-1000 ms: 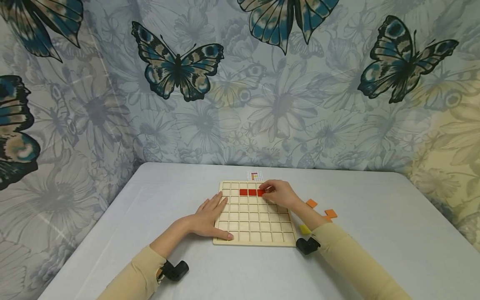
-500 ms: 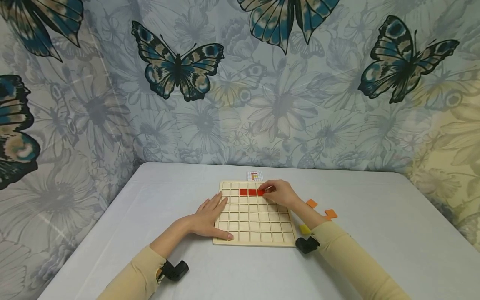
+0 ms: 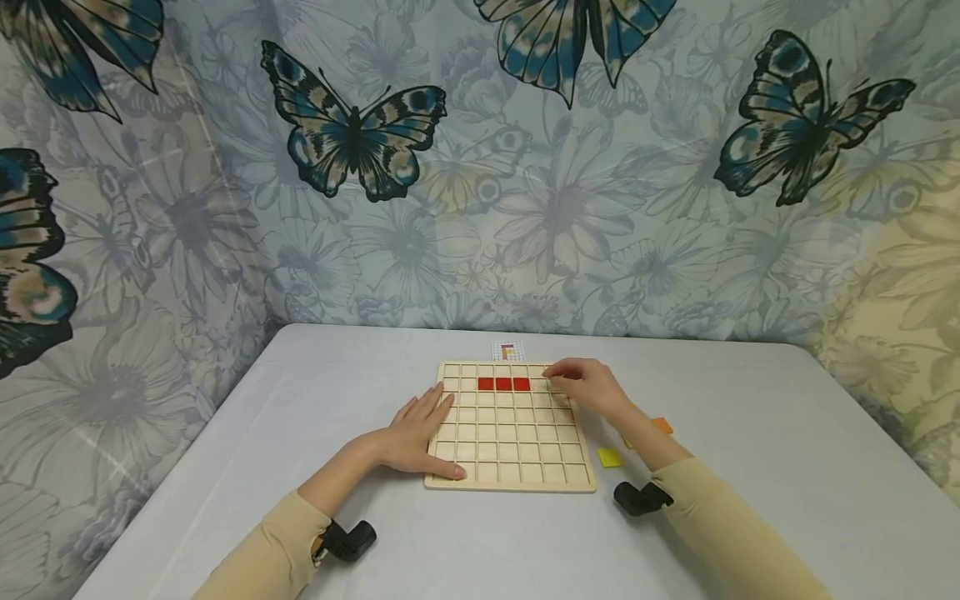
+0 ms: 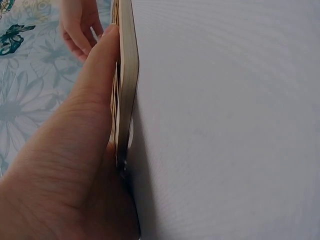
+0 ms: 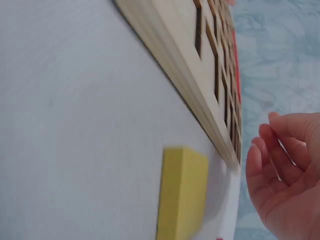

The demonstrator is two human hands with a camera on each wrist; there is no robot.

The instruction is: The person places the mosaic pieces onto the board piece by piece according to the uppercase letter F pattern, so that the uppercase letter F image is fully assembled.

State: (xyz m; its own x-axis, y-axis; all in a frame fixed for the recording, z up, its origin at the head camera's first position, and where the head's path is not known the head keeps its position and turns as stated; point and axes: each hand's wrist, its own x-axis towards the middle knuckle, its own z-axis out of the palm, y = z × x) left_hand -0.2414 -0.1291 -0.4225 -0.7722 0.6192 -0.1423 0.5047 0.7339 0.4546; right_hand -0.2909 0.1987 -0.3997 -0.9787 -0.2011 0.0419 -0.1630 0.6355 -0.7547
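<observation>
Board under left fingers, tiles near right fingers

Pale blue-grey back wall printed with faint, line-drawn flowers; matching left-hand wall meeting it at corner. Large teal, black and cream printed butterflies, several cropped by picture edge. Yellow-tinted floral area at far right. White-covered tabletop, far corners rounded. Soft light; faint shiny streaks on left-hand wall.
</observation>
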